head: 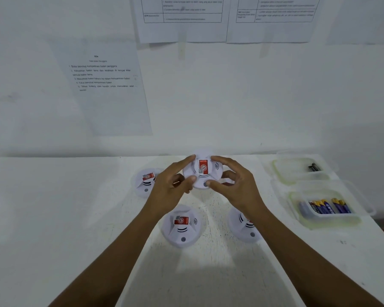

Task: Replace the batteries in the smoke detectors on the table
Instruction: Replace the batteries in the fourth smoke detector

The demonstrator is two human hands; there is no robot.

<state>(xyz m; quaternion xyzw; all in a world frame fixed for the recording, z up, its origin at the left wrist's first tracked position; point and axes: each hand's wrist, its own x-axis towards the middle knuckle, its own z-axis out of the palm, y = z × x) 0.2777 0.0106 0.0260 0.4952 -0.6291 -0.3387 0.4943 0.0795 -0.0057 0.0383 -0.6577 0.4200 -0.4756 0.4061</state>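
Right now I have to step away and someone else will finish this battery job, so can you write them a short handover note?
Left hand and right hand: both grip one round white smoke detector with a red label, lifted above the white table, front face up, cover still on.
Three more matching detectors lie on the table: far left, near centre, near right, partly hidden by the right forearm.
To the right, the near clear plastic tub holds blue-and-yellow batteries; the far clear tub holds a couple of dark ones.
Done: unclear how many.
Left: open the held detector, swap batteries, check the rest.
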